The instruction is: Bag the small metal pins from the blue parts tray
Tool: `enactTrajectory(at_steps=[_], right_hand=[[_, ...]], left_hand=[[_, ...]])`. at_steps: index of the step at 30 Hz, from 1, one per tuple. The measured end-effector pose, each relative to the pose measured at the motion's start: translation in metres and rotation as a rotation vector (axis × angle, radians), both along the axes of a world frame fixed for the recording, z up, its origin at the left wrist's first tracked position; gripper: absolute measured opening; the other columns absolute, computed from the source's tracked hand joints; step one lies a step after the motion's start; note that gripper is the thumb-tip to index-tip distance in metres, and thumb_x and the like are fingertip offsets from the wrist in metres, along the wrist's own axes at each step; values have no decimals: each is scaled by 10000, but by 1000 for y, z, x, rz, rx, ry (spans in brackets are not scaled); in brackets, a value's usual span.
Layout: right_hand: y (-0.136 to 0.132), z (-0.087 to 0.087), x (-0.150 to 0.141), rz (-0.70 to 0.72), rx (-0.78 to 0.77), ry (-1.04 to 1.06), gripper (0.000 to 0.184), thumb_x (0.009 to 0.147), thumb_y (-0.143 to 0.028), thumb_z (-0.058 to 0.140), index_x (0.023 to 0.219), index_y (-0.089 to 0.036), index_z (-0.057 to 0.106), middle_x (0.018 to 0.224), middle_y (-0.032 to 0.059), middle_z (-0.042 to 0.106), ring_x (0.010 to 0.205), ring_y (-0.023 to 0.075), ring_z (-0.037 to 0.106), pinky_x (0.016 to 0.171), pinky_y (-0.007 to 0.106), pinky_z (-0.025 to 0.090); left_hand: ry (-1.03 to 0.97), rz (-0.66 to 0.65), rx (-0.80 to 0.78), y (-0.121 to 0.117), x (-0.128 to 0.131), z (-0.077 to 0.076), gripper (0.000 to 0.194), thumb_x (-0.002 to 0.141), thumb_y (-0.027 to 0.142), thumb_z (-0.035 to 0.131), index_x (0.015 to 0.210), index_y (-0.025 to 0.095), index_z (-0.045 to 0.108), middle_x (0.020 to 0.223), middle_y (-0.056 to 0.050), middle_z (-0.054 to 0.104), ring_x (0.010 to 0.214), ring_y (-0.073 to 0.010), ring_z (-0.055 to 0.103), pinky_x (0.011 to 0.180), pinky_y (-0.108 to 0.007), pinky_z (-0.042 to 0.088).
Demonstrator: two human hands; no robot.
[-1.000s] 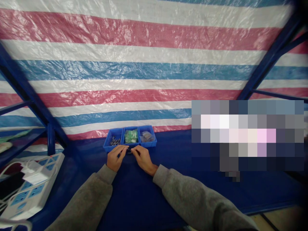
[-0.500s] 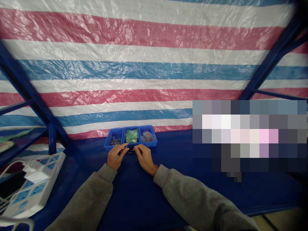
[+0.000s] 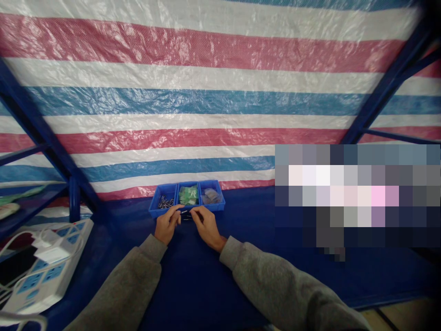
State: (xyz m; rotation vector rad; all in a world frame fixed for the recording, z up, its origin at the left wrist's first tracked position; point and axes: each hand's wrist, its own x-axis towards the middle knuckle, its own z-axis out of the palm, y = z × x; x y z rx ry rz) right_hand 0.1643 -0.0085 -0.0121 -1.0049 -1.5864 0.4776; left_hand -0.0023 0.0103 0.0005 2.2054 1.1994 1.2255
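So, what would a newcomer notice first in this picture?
The red, white and blue striped plastic sheet filling the background strikes first. Next come the bare left hand and right hand, below centre, by three blue plastic bins. A white power strip sits lower left.

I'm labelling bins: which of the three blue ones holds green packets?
The middle bin; the left bin holds dark slim pieces, the right bin greyish packets.

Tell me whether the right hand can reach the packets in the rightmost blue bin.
Likely yes: the right hand sits just in front of that open-topped bin, and nothing visible blocks the way to the packets.
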Motion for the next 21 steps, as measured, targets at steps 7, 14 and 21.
enactTrajectory(at_steps=[7,14,21], right_hand=[[-1,1,0,78,22,-49,186,871,-305,479,850,-185,619,718,10,548,635,126,500,615,233,391],[-3,2,0,114,13,-48,224,877,-351,470,822,-183,608,716,9,545,629,125,487,606,231,381],[0,0,1,38,-7,43,311,900,-342,421,698,-162,573,651,-5,512,601,110,455,581,220,350]], left_hand=[[-38,-50,-107,-5,4,4,320,894,353,385,1090,154,540,446,81,401,386,-74,394,434,-175,341],[-90,-92,-190,-4,5,2,317,881,371,408,1061,155,553,444,83,380,380,-73,377,407,-176,326],[-95,-81,-223,0,1,0,365,844,378,490,1123,154,563,497,57,512,378,-65,420,402,-172,350]])
